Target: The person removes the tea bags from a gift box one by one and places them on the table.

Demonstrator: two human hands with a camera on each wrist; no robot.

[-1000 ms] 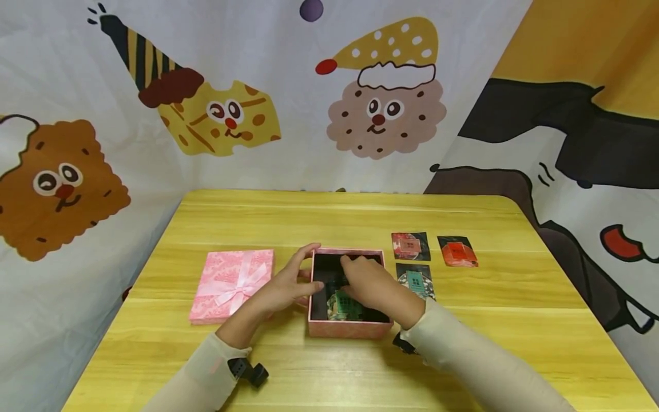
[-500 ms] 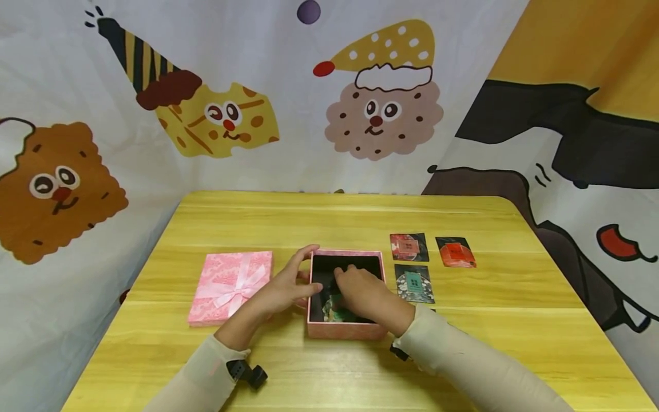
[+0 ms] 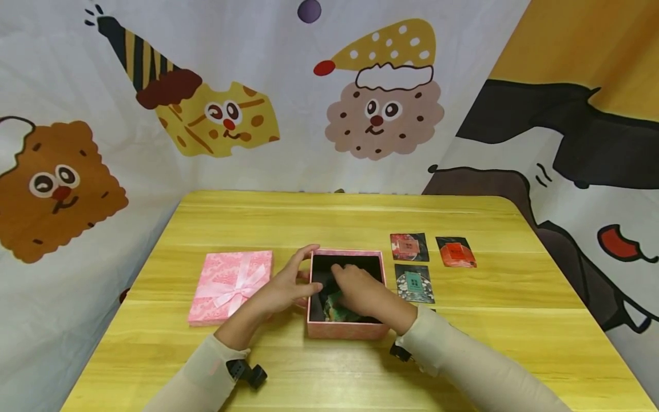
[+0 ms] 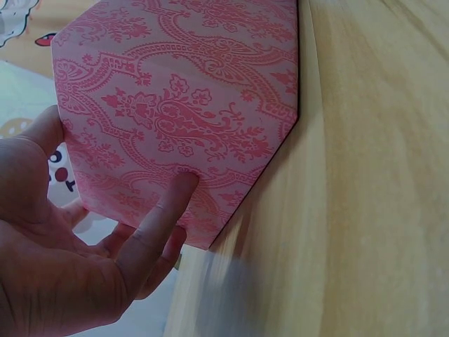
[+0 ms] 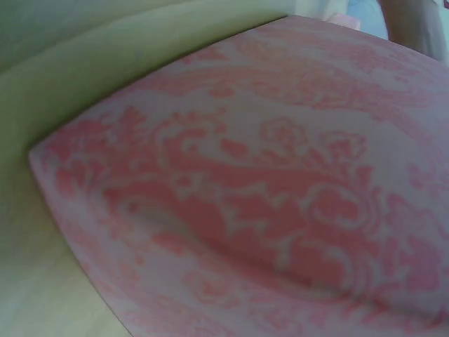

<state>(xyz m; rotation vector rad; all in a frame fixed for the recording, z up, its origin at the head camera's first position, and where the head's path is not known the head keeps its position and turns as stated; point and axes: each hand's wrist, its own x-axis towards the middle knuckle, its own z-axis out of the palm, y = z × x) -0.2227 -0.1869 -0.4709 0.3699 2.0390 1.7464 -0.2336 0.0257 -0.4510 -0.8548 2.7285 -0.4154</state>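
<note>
In the head view an uncovered pink patterned box point(image 3: 350, 330) with a dark inside stands on the table. My left hand point(image 3: 284, 285) grips its left wall, thumb over the rim and fingers outside. The left wrist view shows those fingers point(image 4: 186, 184) against the box's floral side point(image 4: 182, 119). My right hand point(image 3: 362, 290) reaches into the box, fingers curled down over a green-patterned sachet point(image 3: 336, 312), which looks tilted and partly covered. Its fingertips are hidden. In the right wrist view the box's outer wall point(image 5: 266, 182) fills most of the picture.
A pink lid point(image 3: 229, 286) with a ribbon bow lies left of the box. Right of it lie a pink-labelled sachet point(image 3: 409, 247), a red one point(image 3: 456, 252) and a teal-labelled one point(image 3: 414, 283). A patterned cloth point(image 3: 298, 160) hangs behind the wooden table point(image 3: 309, 214).
My right hand has shifted slightly left and lower inside the box. The green sachet, flatter before, now looks tilted. My left hand keeps its place on the box.
</note>
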